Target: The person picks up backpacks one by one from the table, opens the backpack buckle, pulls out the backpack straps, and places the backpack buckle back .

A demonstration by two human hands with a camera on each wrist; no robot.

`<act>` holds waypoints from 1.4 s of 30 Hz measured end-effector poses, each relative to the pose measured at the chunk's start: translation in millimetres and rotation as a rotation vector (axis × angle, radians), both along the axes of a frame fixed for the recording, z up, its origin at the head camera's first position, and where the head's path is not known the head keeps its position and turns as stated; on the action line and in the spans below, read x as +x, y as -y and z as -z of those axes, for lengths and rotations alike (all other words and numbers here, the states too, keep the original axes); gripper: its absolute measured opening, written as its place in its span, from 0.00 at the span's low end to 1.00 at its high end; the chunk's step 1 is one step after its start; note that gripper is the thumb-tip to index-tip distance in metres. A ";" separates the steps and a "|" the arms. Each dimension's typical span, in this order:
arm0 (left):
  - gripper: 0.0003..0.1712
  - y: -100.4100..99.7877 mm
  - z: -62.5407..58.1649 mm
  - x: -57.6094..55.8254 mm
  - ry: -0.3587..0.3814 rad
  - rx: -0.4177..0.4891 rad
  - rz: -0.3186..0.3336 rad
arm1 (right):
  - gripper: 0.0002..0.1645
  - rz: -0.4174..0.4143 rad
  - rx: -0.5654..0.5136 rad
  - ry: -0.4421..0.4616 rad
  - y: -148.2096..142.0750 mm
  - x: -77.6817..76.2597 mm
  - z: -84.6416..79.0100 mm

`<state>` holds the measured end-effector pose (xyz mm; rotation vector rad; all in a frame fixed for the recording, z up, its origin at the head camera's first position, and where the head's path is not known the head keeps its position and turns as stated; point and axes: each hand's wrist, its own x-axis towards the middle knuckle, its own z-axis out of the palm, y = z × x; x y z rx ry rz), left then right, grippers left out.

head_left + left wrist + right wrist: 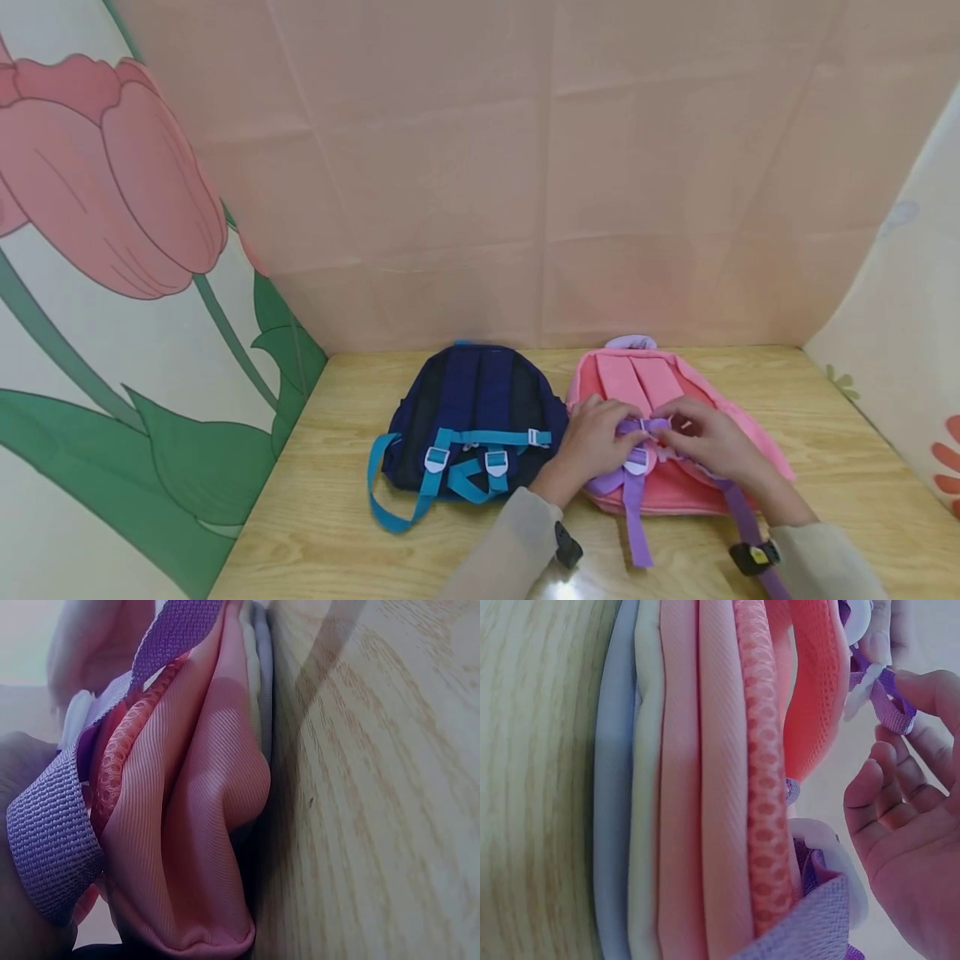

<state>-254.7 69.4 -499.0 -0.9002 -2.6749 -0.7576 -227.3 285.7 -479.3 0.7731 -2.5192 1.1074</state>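
Note:
A pink backpack point(720, 492) lies on the wooden table with its straps facing up. Above its middle, my left hand point(596, 442) and right hand point(708, 437) meet at a purple strap point(632, 427). In the right wrist view, the right hand point(911, 802) pinches a loop of purple strap point(894, 712) between thumb and forefinger, beside a white plastic buckle point(864, 686). The left hand's fingertips point(881, 645) hold the strap on the other side of that buckle. In the left wrist view, purple webbing point(56, 832) crosses in front of the left hand.
A navy backpack point(480, 375) with blue straps point(401, 521) lies just left of the pink one. Purple strap ends point(636, 525) hang over the wooden table point(315, 517). A plain pinkish cloth point(450, 208) stands behind, with flower-patterned panels point(135, 183) at the sides.

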 end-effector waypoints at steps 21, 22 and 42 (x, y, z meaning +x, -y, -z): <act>0.17 -0.2 -0.6 0.0 0.000 -0.012 -0.007 | 0.15 0.030 0.009 0.050 0.8 -0.5 -2.2; 0.17 -0.4 -0.7 0.1 -0.001 -0.011 -0.006 | 0.15 0.026 0.010 0.043 1.3 -0.7 -2.6; 0.17 -2.4 -1.0 1.3 0.010 -0.015 -0.009 | 0.15 0.088 -0.004 0.088 -5.2 5.3 -0.3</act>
